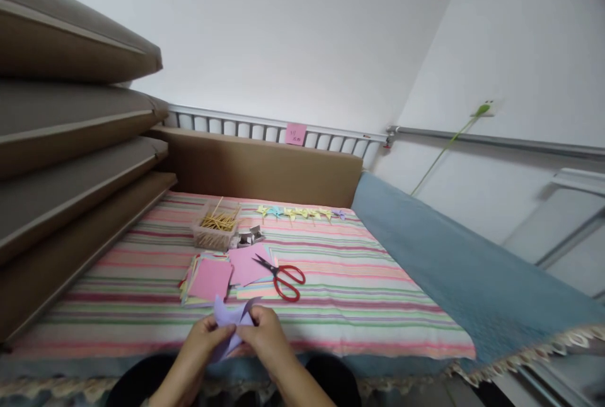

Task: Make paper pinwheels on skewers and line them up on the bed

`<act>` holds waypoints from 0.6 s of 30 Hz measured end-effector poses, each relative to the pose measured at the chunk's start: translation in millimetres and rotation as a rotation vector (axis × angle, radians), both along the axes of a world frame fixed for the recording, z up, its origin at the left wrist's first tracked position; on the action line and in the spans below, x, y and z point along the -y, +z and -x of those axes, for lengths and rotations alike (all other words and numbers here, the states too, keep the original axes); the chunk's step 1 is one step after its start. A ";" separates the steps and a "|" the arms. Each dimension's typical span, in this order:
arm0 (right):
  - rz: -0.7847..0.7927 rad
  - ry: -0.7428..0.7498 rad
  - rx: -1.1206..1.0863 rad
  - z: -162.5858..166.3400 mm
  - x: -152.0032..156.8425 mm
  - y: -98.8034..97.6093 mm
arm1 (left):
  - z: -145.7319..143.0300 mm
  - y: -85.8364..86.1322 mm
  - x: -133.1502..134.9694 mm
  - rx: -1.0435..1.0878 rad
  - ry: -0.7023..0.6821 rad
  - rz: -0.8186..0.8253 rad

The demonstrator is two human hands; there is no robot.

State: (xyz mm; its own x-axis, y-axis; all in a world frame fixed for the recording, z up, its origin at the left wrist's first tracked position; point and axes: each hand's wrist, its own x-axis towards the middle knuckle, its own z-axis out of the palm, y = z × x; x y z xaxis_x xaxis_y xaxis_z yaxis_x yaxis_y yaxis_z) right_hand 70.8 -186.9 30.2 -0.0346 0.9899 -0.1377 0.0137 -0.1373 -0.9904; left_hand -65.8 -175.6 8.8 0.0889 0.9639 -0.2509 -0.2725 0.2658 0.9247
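Note:
Both my hands are pinched on one sheet of lilac paper [230, 320], partly folded, over the near edge of the striped cloth [359, 293]. My left hand [202, 341] grips its left side and my right hand [265, 331] grips its right side, fingertips meeting in the middle. Just beyond lies a stack of coloured paper squares [208, 279] with pink on top, and another pink sheet [246, 263]. Red-handled scissors [282, 276] lie open to the right of the stack.
A clear box of wooden sticks [216, 229] and a small metal stapler [250, 235] sit behind the paper. Several small folded paper pinwheels [295, 212] line the far edge. Brown cushions [70, 161] stack at the left; a blue blanket [449, 268] lies at the right.

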 end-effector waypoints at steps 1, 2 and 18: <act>-0.002 0.015 0.013 3.5 4.5 2.3 | 4.5 2.9 6.2 -0.009 0.004 -0.004; -0.005 0.030 0.024 7.2 8.8 4.6 | 8.7 5.9 12.2 -0.014 0.008 -0.005; -0.016 0.107 0.240 -1.5 22.1 1.7 | 128.1 26.9 68.9 0.110 0.272 0.117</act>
State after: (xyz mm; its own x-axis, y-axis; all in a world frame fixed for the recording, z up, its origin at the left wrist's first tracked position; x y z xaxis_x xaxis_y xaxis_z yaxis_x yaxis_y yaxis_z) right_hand 72.3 -209.1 32.0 -0.1077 0.9844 -0.1390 0.2620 -0.1068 -0.9591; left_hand -193.9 -244.4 35.7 -0.1353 0.9211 -0.3652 -0.4453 0.2727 0.8528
